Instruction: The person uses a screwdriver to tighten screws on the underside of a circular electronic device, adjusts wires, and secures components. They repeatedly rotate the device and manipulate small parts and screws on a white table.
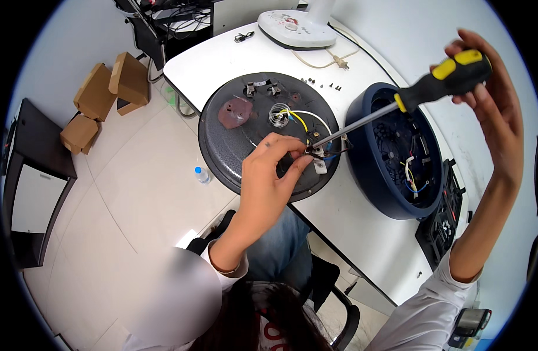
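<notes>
Black-and-yellow-handled screwdriver with a long metal shaft [444,82], slanting over a dark-grey round metal plate [225,146] on a white tabletop [339,228], grip of the right hand [496,111] clamped on the handle, left hand [266,172] bunched at the tip, its pinch too small to tell, round navy-blue housing [361,169] beside the plate.

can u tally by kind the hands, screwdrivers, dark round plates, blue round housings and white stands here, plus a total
Hands: 2 (left hand, right hand)
Screwdriver: 1
Dark round plate: 1
Blue round housing: 1
White stand: 1
Total: 6
</notes>
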Motion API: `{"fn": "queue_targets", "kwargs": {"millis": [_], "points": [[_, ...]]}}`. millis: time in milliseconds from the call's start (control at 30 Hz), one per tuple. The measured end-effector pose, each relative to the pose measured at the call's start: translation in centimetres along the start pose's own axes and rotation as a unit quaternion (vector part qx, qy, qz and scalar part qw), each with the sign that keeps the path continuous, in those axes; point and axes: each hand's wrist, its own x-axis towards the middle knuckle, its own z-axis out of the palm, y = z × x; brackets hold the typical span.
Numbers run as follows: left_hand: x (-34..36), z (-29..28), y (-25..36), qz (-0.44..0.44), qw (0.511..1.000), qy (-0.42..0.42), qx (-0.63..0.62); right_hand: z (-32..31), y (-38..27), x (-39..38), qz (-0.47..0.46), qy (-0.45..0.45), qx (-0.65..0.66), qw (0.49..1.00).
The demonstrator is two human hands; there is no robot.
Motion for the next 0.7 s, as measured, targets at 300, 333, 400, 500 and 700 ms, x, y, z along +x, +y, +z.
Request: {"fn": "queue_targets", "kwargs": {"millis": [300,333,400,500,700], "points": [[0.4,-0.5,1.3,-0.203,0.939,-0.079,-0.265,1.7,-1.1,-6.9,0.032,0.091,0.082,0.992],[0.0,-0.7,1.8,-0.249,0.914,-0.087,-0.308,1.8,-1.1,-7.7,0.038,0.089,0.082,0.992],[0.5,-1.0,2.2,-0.268,0.871,-0.105,-0.399,2.2,-0.9,-8.6,0.03,0.113,0.076,0.99],[-0.5,-0.5,2.4,-0.253,0.878,-0.059,-0.401,3.1,-1.5,-10.1,0.031,0.154,0.077,0.985],[-1.0,-0.5,1.3,-0.221,0.918,-0.041,-0.327,6.8,-2.6,-13.7,0.114,0.233,0.171,0.95]]}}
